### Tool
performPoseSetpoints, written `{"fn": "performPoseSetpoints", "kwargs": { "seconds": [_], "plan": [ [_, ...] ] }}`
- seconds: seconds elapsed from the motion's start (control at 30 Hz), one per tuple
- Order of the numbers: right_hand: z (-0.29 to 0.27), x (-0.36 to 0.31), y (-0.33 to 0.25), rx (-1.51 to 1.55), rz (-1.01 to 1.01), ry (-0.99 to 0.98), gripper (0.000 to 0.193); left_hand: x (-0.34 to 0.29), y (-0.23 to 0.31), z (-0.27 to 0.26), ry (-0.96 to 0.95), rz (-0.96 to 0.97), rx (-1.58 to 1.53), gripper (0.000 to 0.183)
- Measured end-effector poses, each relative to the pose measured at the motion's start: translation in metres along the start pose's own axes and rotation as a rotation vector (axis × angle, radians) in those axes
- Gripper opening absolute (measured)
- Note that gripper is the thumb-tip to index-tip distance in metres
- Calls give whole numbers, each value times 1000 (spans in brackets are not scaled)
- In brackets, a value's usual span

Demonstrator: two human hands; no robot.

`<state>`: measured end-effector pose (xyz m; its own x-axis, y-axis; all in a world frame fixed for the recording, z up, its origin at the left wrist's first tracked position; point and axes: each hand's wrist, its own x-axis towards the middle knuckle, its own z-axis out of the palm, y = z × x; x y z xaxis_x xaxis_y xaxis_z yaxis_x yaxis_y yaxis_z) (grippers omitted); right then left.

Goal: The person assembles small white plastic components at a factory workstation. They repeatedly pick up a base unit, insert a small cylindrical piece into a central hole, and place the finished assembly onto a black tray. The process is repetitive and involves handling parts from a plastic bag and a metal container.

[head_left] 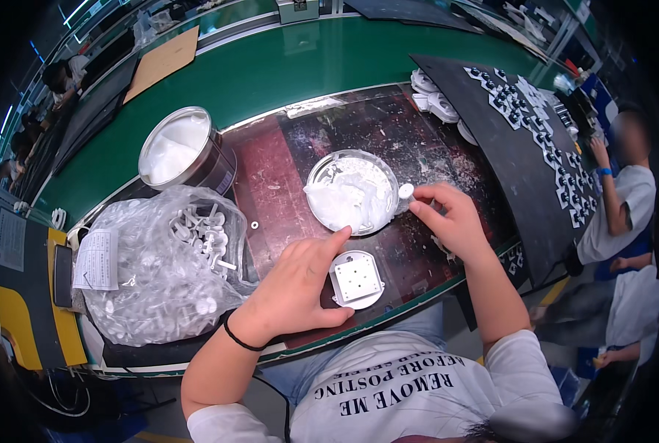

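Observation:
My right hand [451, 221] pinches a small white plastic piece with a round head [406, 192] between thumb and fingertips. It is at the right rim of a clear round dish [315, 210], which holds glossy white paste [355, 196]. Below the dish lies a white round-edged plastic part [357, 279] with a raised square face and several small holes. My left hand [292, 284] rests at this part's left side, its thumb and index finger spread wide around it. Whether the left fingers touch the part, I cannot tell.
At left, a clear plastic bag [137, 273] holds many white stemmed pieces. Behind it stands a metal tin [215, 159] of white paste. A black board [507, 170] with rows of small parts slopes at right. A small white ring [254, 225] lies on the table. Co-workers are at right.

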<state>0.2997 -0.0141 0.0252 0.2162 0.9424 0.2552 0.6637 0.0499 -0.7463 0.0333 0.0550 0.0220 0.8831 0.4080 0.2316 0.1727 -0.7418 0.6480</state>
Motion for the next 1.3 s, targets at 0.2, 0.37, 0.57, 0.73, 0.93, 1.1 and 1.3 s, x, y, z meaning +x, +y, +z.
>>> {"fn": "performPoseSetpoints", "kwargs": {
  "seconds": [0.2, 0.37, 0.57, 0.73, 0.93, 1.1, 1.3],
  "plan": [
    [4, 13, 12, -339, -285, 101, 13, 0, -1, 1, -1, 6, -3, 99],
    [9, 22, 16, -541, -426, 102, 12, 0, 0, 0, -2, 8, -10, 99],
    [12, 23, 16, -592, -435, 88, 11, -1, -2, 0, 2, 13, -12, 99],
    [9, 20, 16, -496, -388, 86, 10, 0, -2, 1, 13, 26, -8, 99],
    [1, 11, 7, -175, -76, 9, 17, 0, -1, 1, -3, 13, -11, 101],
    [-3, 7, -2, 24, 140, -43, 21, 0, -1, 2, -13, 2, -3, 103],
    [-4, 5, -1, 160, 219, -74, 21, 0, -2, 2, -4, 16, -11, 101]
  ]
}}
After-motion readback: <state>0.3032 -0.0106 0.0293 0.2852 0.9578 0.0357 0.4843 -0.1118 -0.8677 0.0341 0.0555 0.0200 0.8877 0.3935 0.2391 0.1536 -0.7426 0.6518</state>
